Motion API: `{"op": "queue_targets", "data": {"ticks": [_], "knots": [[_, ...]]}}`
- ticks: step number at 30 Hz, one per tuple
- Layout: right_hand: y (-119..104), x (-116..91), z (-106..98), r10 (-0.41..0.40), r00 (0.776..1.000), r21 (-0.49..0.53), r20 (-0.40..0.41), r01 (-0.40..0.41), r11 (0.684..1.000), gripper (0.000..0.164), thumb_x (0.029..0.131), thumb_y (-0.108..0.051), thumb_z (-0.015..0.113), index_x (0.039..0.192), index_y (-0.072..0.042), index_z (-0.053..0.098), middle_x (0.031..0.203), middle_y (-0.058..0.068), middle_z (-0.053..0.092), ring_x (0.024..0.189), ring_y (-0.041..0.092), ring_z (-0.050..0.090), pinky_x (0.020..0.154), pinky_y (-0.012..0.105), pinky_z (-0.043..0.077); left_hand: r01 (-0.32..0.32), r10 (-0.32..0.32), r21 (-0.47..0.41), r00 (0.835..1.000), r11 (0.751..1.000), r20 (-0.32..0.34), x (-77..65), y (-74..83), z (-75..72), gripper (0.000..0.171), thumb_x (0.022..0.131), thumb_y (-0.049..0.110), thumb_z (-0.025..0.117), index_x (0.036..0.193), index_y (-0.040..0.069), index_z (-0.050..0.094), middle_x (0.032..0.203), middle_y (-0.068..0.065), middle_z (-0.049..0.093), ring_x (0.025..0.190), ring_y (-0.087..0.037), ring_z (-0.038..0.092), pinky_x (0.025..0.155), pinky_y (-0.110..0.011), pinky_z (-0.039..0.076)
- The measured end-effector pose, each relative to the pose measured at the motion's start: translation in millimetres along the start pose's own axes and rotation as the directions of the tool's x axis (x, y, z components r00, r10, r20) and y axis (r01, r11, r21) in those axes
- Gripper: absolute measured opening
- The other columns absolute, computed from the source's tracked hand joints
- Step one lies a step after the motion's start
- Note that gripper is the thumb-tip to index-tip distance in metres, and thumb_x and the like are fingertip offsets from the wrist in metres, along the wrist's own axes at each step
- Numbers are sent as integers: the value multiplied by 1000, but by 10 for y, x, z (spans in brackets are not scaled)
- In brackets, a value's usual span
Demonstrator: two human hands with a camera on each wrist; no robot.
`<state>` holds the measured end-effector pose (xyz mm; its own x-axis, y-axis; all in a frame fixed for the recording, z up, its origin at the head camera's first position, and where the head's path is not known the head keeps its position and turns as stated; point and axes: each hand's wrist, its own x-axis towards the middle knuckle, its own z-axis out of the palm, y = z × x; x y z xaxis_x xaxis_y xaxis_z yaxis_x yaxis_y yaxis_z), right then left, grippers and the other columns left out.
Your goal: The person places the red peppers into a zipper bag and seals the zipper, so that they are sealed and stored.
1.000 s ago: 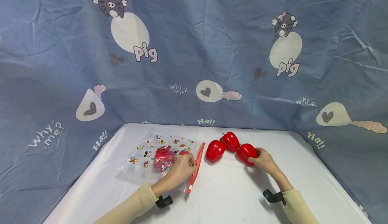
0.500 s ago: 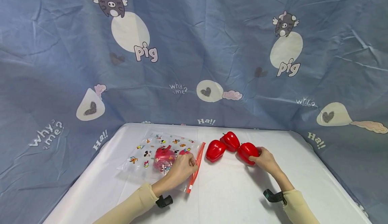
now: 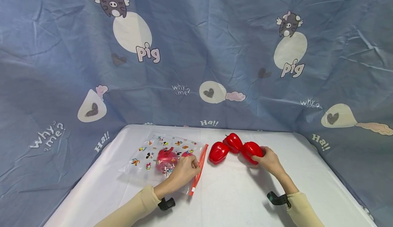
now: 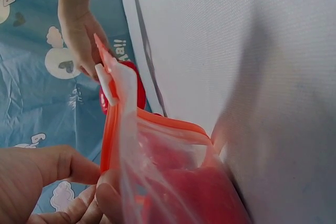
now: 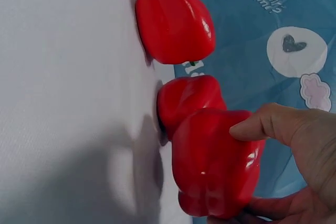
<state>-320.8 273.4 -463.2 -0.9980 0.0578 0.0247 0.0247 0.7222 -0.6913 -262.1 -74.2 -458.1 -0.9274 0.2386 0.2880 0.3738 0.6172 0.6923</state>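
Note:
My left hand (image 3: 183,169) pinches the open edge of a clear zip bag (image 3: 139,172) with cartoon prints. In the left wrist view the bag's orange zip strip (image 4: 173,123) gapes apart beside the thumb and fingers. Red bell peppers (image 3: 165,158) show through the plastic, partly hidden by the hand. Over on the right, my right hand (image 3: 270,161) grips another red bell pepper (image 5: 212,156), thumb on one side and fingers beneath. A shadow lies on the cloth apart from that pepper. Two more bell peppers, one near (image 3: 218,153) and one farther (image 3: 234,143), lie between the hands.
A white cloth covers the table (image 3: 227,199). Behind its far edge hangs a blue printed curtain (image 3: 184,49), which also runs along both sides. Dark straps with small devices (image 3: 277,198) sit at both wrists.
The gripped bell pepper has shifted slightly up and away in the head view, along with my right hand. My left hand and the bag have stayed in place.

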Motion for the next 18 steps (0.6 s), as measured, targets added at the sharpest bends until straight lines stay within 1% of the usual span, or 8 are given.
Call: {"op": "queue_targets", "data": {"ticks": [12,18], "knots": [[-152,-77,-21,-29,999,36,-21,30,999,65,83,-22,65,134,12,42,128,31,53,112,42,56,92,50,50,-1,1,-8,1000,1000,5,-10,-15,3,10,72,3,62,68,10,58,58,5,52,52,-2,45,46,-18,37],[-172,-84,-9,-50,998,44,-34,52,998,65,83,-22,67,134,10,43,127,29,54,112,41,56,91,49,51,-14,14,21,1000,1000,-16,-5,3,4,10,70,4,61,66,12,58,58,7,52,54,-1,45,49,-18,38]]}}
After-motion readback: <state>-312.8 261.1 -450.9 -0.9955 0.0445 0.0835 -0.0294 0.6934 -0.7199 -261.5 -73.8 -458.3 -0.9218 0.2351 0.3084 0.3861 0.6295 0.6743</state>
